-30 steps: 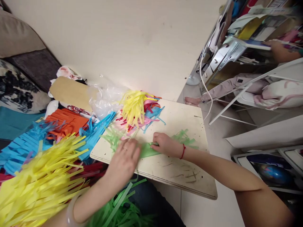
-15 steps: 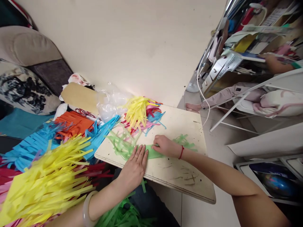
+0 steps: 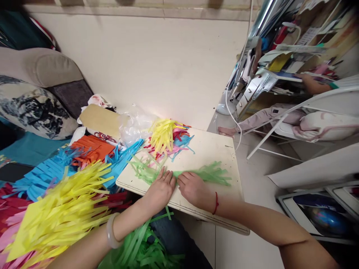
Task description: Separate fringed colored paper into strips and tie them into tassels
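Note:
A strip of light green fringed tissue paper point(image 3: 211, 172) lies across a cream wooden board point(image 3: 207, 147), its cut ends fanned out to both sides. My left hand point(image 3: 160, 189) is on the strip left of its middle, fingers bent and closed on the paper. Close beside it, my right hand point(image 3: 193, 189) has its fingers curled over the strip's middle, gripping its near edge. The fingers hide the middle of the strip. Behind my hands, a bundle of yellow, pink, red and blue paper fringe point(image 3: 162, 136) rests on the board.
Yellow fringed paper point(image 3: 64, 209), an orange piece point(image 3: 94, 149) and blue fringe point(image 3: 42, 173) are piled at my left. Darker green fringe point(image 3: 143, 246) lies on my lap. A clear plastic bag point(image 3: 136, 123) is behind the board. A person sits near a white folding chair point(image 3: 269, 136).
My right hand has come down and nearer to me, its fingers now over the strip's near edge. My left fingers, flat before, are now bent. The strip looks narrower between my hands.

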The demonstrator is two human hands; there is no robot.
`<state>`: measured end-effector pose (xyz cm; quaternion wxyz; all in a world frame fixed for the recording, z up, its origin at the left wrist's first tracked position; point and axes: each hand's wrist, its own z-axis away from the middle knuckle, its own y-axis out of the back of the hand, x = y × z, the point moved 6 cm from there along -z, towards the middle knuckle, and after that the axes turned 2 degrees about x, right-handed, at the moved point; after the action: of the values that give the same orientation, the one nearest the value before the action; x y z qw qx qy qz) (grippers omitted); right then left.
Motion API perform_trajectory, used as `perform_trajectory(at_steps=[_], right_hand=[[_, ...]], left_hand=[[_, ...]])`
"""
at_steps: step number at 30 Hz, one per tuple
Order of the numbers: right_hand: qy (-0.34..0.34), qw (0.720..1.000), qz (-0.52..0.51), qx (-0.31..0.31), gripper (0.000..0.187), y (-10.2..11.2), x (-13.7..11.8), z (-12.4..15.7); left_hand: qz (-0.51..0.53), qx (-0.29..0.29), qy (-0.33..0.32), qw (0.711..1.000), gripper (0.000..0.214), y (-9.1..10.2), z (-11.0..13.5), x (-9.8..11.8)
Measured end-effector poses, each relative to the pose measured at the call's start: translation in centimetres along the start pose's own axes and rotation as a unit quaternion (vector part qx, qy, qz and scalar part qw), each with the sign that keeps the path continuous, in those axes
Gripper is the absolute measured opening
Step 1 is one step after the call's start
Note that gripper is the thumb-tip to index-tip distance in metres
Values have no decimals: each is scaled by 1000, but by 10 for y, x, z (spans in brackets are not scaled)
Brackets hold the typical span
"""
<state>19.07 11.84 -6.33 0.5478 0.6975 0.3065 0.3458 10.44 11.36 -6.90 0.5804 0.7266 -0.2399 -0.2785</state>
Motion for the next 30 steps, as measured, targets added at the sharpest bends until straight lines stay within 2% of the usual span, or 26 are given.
perform_trajectory(at_steps=[2,5,8,10,12,13,15,17,19,21,25,30], right_hand=[[1,1000,24,10,18,-8,-2,5],[6,999,35,26,18,-14,0,9],[6,999,23,43,19,-16,2,11],[6,998,16,54,20,-16,2,13],[8,998,10,64,21,-15,1,14],[8,998,7,68,22,-14,1,15],[9,997,3,76,24,-11,1,16],[10,996,2,85,24,-8,1,17],[11,995,1,98,24,-5,1,17],[9,994,-2,109,22,-4,2,18],[5,991,3,134,21,-3,1,18],[4,985,25,173,21,5,0,18]], left_hand=[[-5,3,-3,1000,32,4,3,-6],[-36,15,11,999,34,14,24,-29],[-94,12,93,991,38,31,55,-61],[-135,22,162,977,37,47,69,-71],[-126,52,157,978,36,56,66,-58],[-96,70,114,986,36,55,59,-43],[-25,90,10,996,35,43,41,-9],[-21,103,-18,994,34,24,27,9],[-36,114,-13,993,33,5,18,13],[-38,132,-11,990,32,-5,18,9],[-33,173,-26,984,32,-5,25,3],[-30,177,-24,983,36,-6,29,4]])
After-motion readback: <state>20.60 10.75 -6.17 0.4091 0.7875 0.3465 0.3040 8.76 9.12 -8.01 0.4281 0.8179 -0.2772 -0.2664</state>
